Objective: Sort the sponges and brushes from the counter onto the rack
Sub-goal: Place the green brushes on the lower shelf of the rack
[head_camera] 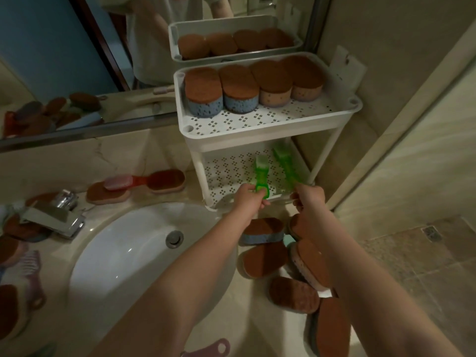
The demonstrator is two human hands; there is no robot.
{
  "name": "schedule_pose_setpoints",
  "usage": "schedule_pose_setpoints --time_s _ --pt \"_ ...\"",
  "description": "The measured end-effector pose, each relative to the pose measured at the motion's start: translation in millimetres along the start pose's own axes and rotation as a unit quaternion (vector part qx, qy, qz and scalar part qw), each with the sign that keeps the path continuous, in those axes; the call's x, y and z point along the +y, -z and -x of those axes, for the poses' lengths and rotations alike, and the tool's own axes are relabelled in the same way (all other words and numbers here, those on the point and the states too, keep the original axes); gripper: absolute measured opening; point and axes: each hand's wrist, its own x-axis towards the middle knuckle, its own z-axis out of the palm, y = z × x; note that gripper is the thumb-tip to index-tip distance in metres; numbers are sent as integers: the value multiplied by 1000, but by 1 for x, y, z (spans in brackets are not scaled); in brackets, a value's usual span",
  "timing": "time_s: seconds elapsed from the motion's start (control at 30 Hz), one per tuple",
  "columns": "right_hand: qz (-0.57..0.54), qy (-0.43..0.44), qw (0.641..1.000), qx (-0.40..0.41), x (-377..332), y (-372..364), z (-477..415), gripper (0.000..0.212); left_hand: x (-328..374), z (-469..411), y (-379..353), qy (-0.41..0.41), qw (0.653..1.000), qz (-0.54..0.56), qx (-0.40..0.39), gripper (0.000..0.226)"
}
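A white two-tier rack (260, 140) stands on the counter by the wall. Several brown-topped sponges (239, 90) stand in a row at the back of its top shelf. My left hand (248, 197) grips the handle of a green brush (260, 173) that reaches onto the lower shelf (226, 171). My right hand (307, 195) holds the handle end of a second green brush (284, 163), which lies along the right side of that shelf. Several more sponges (265, 261) lie on the counter under my arms.
A white sink (144, 253) with a chrome tap (55, 212) sits left of the rack. A red-handled pink brush (123, 182) rests across two sponges behind the sink. More sponges and a striped brush (31, 274) lie at far left. A mirror (77, 60) backs the counter.
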Motion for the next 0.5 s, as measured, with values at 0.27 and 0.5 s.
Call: schedule_pose_setpoints --time_s 0.27,0.5 --pt "34 -13 999 20 -2 1 -19 17 15 -23 -19 4 996 -84 8 18" --pt "51 6 999 -18 -4 9 -22 19 24 -41 -34 -21 984 -177 -13 11"
